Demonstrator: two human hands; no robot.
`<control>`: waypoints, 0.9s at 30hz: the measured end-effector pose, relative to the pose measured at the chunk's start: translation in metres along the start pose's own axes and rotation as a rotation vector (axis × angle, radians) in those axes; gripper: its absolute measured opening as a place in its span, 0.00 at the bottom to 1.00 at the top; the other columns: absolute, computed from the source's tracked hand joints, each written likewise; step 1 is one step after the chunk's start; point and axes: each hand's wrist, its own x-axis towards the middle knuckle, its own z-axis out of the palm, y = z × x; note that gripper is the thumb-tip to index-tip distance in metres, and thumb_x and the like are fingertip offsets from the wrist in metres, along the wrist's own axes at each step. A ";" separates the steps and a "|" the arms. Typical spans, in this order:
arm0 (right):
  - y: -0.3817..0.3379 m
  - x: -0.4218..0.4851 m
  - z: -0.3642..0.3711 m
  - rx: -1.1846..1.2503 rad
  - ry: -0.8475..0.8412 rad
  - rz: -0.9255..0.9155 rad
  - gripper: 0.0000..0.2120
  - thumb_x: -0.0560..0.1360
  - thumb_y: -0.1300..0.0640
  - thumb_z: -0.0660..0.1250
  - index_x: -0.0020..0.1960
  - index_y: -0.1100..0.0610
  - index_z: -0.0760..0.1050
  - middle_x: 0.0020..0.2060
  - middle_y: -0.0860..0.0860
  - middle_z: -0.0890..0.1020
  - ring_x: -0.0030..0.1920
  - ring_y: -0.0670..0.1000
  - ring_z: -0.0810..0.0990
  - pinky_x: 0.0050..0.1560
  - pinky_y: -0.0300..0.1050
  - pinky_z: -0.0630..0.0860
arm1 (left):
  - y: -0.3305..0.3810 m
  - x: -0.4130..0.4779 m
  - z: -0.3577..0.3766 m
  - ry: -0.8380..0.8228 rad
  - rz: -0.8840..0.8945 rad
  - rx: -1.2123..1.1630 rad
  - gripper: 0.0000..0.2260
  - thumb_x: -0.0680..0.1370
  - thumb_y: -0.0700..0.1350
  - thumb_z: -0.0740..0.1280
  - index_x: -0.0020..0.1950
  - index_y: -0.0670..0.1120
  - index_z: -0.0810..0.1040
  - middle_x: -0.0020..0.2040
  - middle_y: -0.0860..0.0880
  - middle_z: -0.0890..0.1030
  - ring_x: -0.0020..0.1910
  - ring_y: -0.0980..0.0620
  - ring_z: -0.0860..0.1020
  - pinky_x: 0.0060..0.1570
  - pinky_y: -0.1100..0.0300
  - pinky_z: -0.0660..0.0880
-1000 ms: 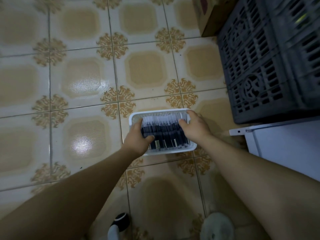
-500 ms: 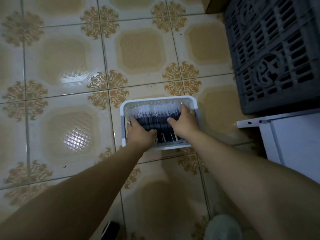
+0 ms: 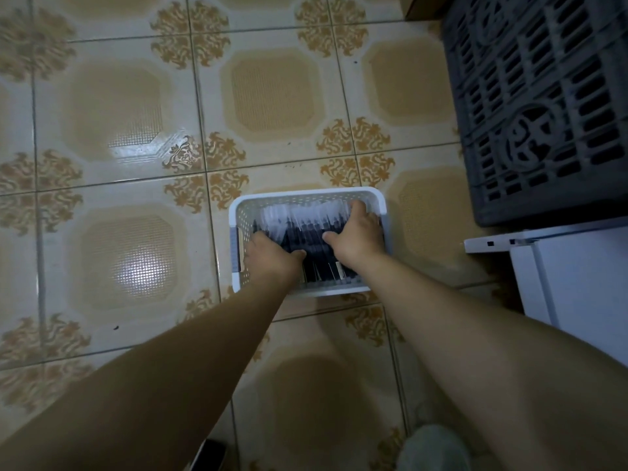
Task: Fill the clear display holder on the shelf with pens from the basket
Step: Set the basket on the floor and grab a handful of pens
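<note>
Both hands are down in the white basket [image 3: 307, 194] on the tiled floor [image 3: 136, 232], right beside the dark crate [image 3: 543, 113]. The right hand [image 3: 356, 234] curls over the pens [image 3: 302, 229], thumb on top. The left hand [image 3: 272, 261] lays its thumb across them; its fingers are buried, so I can't tell if it grips.

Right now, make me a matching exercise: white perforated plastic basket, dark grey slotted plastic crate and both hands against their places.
Things: 1 white perforated plastic basket; 2 dark grey slotted plastic crate; 3 left hand; 4 right hand.
Places: A upper right of the view; B gripping the dark pens, basket's right side; C on the floor tiles, mid-view; D gripping the pens, basket's left side.
Pairs: 1-C; 2-A; 3-D; 4-B.
</note>
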 end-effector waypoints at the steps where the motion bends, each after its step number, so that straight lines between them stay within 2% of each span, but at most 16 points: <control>1: 0.000 0.000 0.000 0.026 0.001 0.005 0.37 0.76 0.52 0.69 0.76 0.56 0.51 0.72 0.58 0.64 0.68 0.62 0.68 0.60 0.54 0.72 | 0.000 0.002 0.000 -0.008 0.010 -0.048 0.28 0.70 0.48 0.76 0.64 0.42 0.68 0.61 0.43 0.73 0.62 0.40 0.72 0.59 0.45 0.74; 3: 0.001 0.001 0.000 0.062 -0.015 0.008 0.36 0.77 0.52 0.69 0.76 0.58 0.53 0.72 0.58 0.64 0.68 0.61 0.68 0.62 0.53 0.71 | 0.002 0.005 -0.002 -0.039 0.010 -0.138 0.26 0.70 0.45 0.76 0.62 0.42 0.68 0.58 0.44 0.73 0.57 0.43 0.75 0.52 0.49 0.77; 5: 0.003 0.001 0.001 0.065 -0.039 0.002 0.33 0.77 0.51 0.68 0.75 0.58 0.58 0.72 0.58 0.64 0.69 0.60 0.68 0.64 0.53 0.70 | 0.003 0.007 -0.004 -0.052 0.013 -0.171 0.24 0.70 0.45 0.76 0.60 0.42 0.69 0.57 0.43 0.73 0.53 0.43 0.76 0.50 0.48 0.78; 8: 0.005 0.000 0.000 0.137 -0.066 0.016 0.30 0.76 0.50 0.68 0.73 0.57 0.61 0.70 0.56 0.68 0.65 0.60 0.71 0.60 0.53 0.73 | 0.006 0.005 -0.006 -0.096 0.033 -0.230 0.16 0.73 0.42 0.72 0.57 0.44 0.71 0.51 0.42 0.78 0.43 0.44 0.79 0.41 0.51 0.79; 12: 0.004 0.001 -0.001 0.224 -0.118 0.043 0.31 0.77 0.49 0.67 0.74 0.58 0.60 0.70 0.56 0.69 0.65 0.59 0.72 0.54 0.47 0.69 | 0.008 0.002 -0.006 -0.169 0.070 -0.298 0.15 0.77 0.40 0.68 0.62 0.43 0.68 0.45 0.47 0.76 0.35 0.52 0.75 0.28 0.60 0.72; 14: 0.003 0.002 0.001 0.290 -0.130 0.048 0.29 0.77 0.50 0.68 0.73 0.58 0.63 0.68 0.56 0.71 0.64 0.58 0.73 0.54 0.46 0.70 | 0.009 0.000 -0.007 -0.215 0.086 -0.300 0.14 0.77 0.40 0.68 0.60 0.43 0.69 0.43 0.51 0.76 0.35 0.55 0.74 0.30 0.63 0.72; 17: 0.001 0.000 0.002 0.359 -0.123 0.037 0.23 0.76 0.52 0.68 0.68 0.58 0.67 0.62 0.53 0.75 0.58 0.56 0.76 0.51 0.46 0.72 | 0.011 0.001 -0.011 -0.252 0.069 -0.325 0.14 0.77 0.40 0.69 0.61 0.42 0.73 0.47 0.46 0.80 0.39 0.52 0.77 0.39 0.58 0.75; 20: 0.003 -0.001 -0.002 0.410 -0.122 0.027 0.18 0.77 0.56 0.67 0.65 0.57 0.69 0.55 0.51 0.77 0.53 0.53 0.77 0.48 0.44 0.71 | 0.012 0.005 -0.014 -0.271 0.051 -0.352 0.15 0.77 0.41 0.69 0.63 0.41 0.74 0.45 0.48 0.79 0.40 0.51 0.77 0.39 0.57 0.75; 23: 0.002 -0.002 -0.004 0.415 -0.143 0.024 0.17 0.77 0.57 0.67 0.65 0.57 0.69 0.54 0.50 0.76 0.50 0.51 0.76 0.47 0.44 0.71 | 0.013 0.005 -0.016 -0.286 0.031 -0.389 0.20 0.76 0.43 0.69 0.67 0.41 0.72 0.58 0.44 0.80 0.51 0.47 0.79 0.50 0.52 0.77; 24: 0.001 -0.002 -0.004 0.410 -0.150 0.021 0.18 0.77 0.57 0.68 0.65 0.57 0.70 0.56 0.50 0.77 0.51 0.52 0.77 0.48 0.45 0.73 | 0.013 0.005 -0.016 -0.296 0.038 -0.394 0.19 0.76 0.43 0.70 0.66 0.42 0.73 0.58 0.44 0.80 0.51 0.47 0.79 0.50 0.53 0.77; 27: -0.002 -0.001 -0.003 0.415 -0.169 0.013 0.17 0.77 0.57 0.68 0.63 0.57 0.71 0.57 0.50 0.78 0.52 0.52 0.77 0.52 0.47 0.75 | 0.014 0.006 -0.016 -0.329 0.060 -0.432 0.11 0.76 0.40 0.70 0.57 0.44 0.76 0.47 0.50 0.81 0.43 0.54 0.79 0.38 0.63 0.74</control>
